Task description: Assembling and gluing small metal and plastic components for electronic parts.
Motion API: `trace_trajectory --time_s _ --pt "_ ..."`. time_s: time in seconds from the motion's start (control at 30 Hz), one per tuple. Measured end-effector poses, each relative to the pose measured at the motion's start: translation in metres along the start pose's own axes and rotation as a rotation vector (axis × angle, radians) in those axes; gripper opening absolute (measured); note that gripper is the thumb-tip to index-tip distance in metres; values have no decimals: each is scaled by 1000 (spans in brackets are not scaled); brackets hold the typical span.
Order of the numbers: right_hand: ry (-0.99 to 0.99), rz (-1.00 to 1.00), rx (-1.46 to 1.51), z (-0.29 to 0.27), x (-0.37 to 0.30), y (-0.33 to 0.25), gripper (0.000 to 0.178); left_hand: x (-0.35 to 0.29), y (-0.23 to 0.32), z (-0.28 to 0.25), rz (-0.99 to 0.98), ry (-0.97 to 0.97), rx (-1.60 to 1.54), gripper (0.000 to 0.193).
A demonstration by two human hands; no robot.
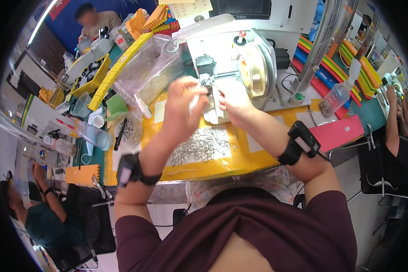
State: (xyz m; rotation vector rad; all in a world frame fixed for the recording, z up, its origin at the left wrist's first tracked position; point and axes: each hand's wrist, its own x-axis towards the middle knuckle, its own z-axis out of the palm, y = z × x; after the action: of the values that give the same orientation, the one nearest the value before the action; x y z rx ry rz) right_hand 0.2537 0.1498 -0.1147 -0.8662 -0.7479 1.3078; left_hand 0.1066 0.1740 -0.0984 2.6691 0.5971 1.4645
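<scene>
A white bench machine point(220, 50) with a gold-coloured wheel point(254, 70) stands in front of me, brightly lit at its middle. My right hand point(233, 99) is at the machine's work area, left of the wheel. Its fingers are closed together at a small part, and what they hold is too small to make out. Just to the left, my left hand point(184, 106) is raised with bent fingers beside the same spot. Motion blurs those fingers, so their grip is unclear. Below both hands, many small silvery wire-like metal pieces point(201, 145) lie spread on the yellow tabletop point(167, 172).
On the left are a clear bag of metal pieces point(130, 131), a water bottle point(93, 136) and a plastic-wrapped box point(145, 72). A pink card point(337, 132) and a squeeze bottle point(337, 97) are on the right. Other people sit at both sides and at the far left.
</scene>
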Motion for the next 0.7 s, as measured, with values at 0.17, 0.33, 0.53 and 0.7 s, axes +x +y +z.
trace_trajectory --time_s 0.17,0.33,0.53,0.7 --pt "236 -202 -212 -5 56 22 3 58 -47 15 -475 -106 -175 25" --pt "362 -367 -283 5 64 26 15 85 -34 23 -766 -582 -416 17" --pt "219 -272 -404 -21 38 39 25 74 -57 17 -793 -392 -515 14" --pt "-38 -500 -897 -50 -73 13 19 52 10 7 -710 188 -675 2"
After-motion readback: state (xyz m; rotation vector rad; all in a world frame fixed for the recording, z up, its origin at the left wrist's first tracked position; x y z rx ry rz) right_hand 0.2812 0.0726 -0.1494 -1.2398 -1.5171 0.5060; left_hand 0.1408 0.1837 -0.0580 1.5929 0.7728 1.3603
